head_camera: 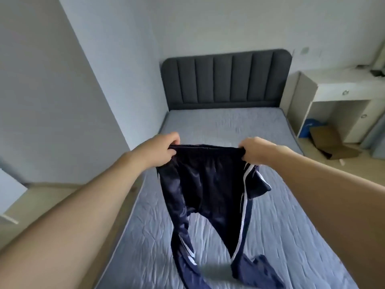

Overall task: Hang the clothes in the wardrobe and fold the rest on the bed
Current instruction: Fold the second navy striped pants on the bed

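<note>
Navy track pants [206,184] with white side stripes hang in the air over the bed [291,215]. My left hand [166,147] grips the left end of the waistband and my right hand [256,151] grips the right end, stretching it flat between them. Both legs dangle down, and their lower ends trail onto the blue-grey sheet near the bottom of the view. The wardrobe is out of sight.
A dark grey padded headboard [227,80] stands against the far wall. At the right is a white desk unit [341,90] with a cardboard box [331,142] and a blue bag [310,127] on the floor beneath. Light wooden floor runs along both sides of the bed.
</note>
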Motion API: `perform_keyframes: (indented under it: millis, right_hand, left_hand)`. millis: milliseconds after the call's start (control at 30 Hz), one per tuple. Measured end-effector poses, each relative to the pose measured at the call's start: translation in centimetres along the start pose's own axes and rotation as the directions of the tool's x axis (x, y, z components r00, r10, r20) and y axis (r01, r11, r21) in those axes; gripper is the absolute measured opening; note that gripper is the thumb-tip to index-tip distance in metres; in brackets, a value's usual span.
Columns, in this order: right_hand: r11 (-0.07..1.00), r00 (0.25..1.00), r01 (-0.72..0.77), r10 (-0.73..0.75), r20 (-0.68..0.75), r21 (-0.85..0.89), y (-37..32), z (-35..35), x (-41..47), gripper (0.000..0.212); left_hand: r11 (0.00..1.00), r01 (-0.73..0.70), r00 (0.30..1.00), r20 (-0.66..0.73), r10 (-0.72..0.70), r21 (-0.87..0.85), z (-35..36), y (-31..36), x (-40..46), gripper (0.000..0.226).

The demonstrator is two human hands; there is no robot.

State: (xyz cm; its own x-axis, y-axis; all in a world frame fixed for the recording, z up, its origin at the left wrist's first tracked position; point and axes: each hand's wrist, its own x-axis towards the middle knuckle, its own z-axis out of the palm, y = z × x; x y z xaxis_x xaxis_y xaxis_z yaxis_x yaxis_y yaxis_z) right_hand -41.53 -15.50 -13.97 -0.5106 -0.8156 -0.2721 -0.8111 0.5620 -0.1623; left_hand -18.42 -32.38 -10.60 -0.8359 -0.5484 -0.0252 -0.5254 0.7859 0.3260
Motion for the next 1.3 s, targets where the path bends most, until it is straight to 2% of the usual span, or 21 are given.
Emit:
perform_keyframes:
  millis: [100,200,233,300,333,367,433,467,500,567,600,633,733,800,867,933,1000,1067,1133,1200,1300]
  right_hand:
    - [0.999,0.996,0.022,-0.018,-0.089,0.035,-4.4,-6.4,0.5,0.012]
    - [0.948,0.973,0.116,-0.048,-0.228,0.297,-9.1,-13.4,0.4,0.003]
    - [0.876,0.96,0.165,-0.036,-0.279,0.454,-10.3,-15.6,0.0,0.004]
    - [0.593,0.929,0.296,0.005,-0.371,0.749,-11.8,-19.2,-1.1,0.014]
    - [0.461,0.923,0.334,0.018,-0.385,0.822,-12.3,-20.1,-1.5,0.016]
    - [0.422,0.923,0.34,0.021,-0.384,0.84,-13.1,-20.5,-1.5,0.017]
    - [0.615,0.945,0.265,-0.011,-0.328,0.743,-14.4,-19.9,-1.1,0.02]
    - [0.681,0.944,0.247,-0.011,-0.328,0.689,-15.2,-19.5,-0.8,0.022]
    - [0.654,0.944,0.25,-0.001,-0.33,0.714,-16.0,-19.1,-0.8,0.024]
    - [0.421,0.918,0.352,0.018,-0.395,0.836,-17.4,-19.5,-0.8,0.021]
    - [0.341,0.913,0.37,0.039,-0.406,0.864,-17.9,-20.0,-0.8,0.017]
    - [0.314,0.91,0.384,0.03,-0.413,0.868,-18.2,-20.4,-0.5,0.013]
    - [0.506,0.911,0.378,-0.052,-0.41,0.775,-19.2,-20.9,-0.6,0.013]
    - [0.443,0.916,0.382,-0.065,-0.396,0.811,-19.5,-21.1,-0.8,0.014]
    - [0.317,0.923,0.382,-0.075,-0.379,0.868,-20.0,-21.1,-1.2,0.011]
    - [0.279,0.932,0.361,-0.09,-0.351,0.89,-20.4,-21.0,-0.9,0.009]
    - [0.314,0.936,0.351,-0.103,-0.336,0.882,-20.8,-20.8,-0.7,0.013]
    - [0.42,0.935,0.351,-0.113,-0.335,0.837,-21.1,-20.8,-0.6,0.014]
    - [0.515,0.926,0.369,-0.13,-0.354,0.774,-21.4,-20.6,-0.9,0.018]
    - [0.488,0.909,0.387,-0.059,-0.413,0.782,-21.2,-20.2,-0.6,0.027]
    - [0.44,0.92,0.33,0.047,-0.388,0.835,-20.4,-19.4,-0.9,0.042]
  left_hand:
    - [0.997,0.051,0.981,-0.185,-0.06,-0.05,-5.8,-2.6,0.0,0.016]
    - [0.986,0.024,0.884,-0.457,-0.099,-0.167,-11.5,-4.3,-0.4,0.013]
    - [0.967,-0.02,0.826,-0.549,-0.127,-0.253,-13.4,-4.6,-0.6,0.011]
    - [0.837,-0.179,0.726,-0.644,-0.242,-0.517,-16.4,-5.1,-1.1,0.004]
    - [0.761,-0.22,0.728,-0.622,-0.289,-0.611,-17.3,-5.8,-1.3,0.002]
    - [0.726,-0.218,0.757,-0.582,-0.295,-0.652,-18.3,-6.6,-1.6,0.005]
    - [0.86,-0.012,0.873,-0.425,-0.24,-0.51,-19.2,-8.1,-2.0,0.013]
    - [0.91,0.039,0.879,-0.419,-0.228,-0.414,-19.8,-8.6,-2.1,0.016]
    - [0.921,0.02,0.858,-0.467,-0.215,-0.389,-20.6,-8.9,-2.2,0.017]
    - [0.889,-0.105,0.768,-0.605,-0.212,-0.445,-23.0,-8.7,-2.3,0.015]
    - [0.898,-0.12,0.755,-0.626,-0.193,-0.422,-24.2,-8.3,-2.5,0.014]
    - [0.919,-0.092,0.789,-0.591,-0.169,-0.384,-25.0,-8.1,-2.5,0.013]
    - [0.901,0.026,0.866,-0.44,-0.237,-0.433,-26.1,-9.2,-3.0,0.005]
    - [0.862,0.106,0.867,-0.379,-0.324,-0.495,-26.3,-9.8,-3.2,0.012]
    - [0.871,0.108,0.848,-0.412,-0.332,-0.479,-25.7,-10.3,-2.9,0.015]
    - [0.867,0.061,0.814,-0.478,-0.33,-0.494,-24.8,-10.2,-2.7,0.007]
    - [0.82,-0.007,0.8,-0.495,-0.339,-0.572,-24.4,-10.3,-2.2,0.011]
    - [0.808,-0.029,0.822,-0.474,-0.316,-0.589,-24.5,-10.0,-2.3,0.021]
    - [0.899,0.004,0.858,-0.459,-0.228,-0.439,-24.7,-9.9,-2.8,0.017]
    - [0.966,0.09,0.87,-0.453,-0.195,-0.243,-24.8,-9.8,-3.4,0.019]
    - [0.945,0.073,0.863,-0.454,-0.22,-0.318,-24.3,-10.2,-3.9,0.028]
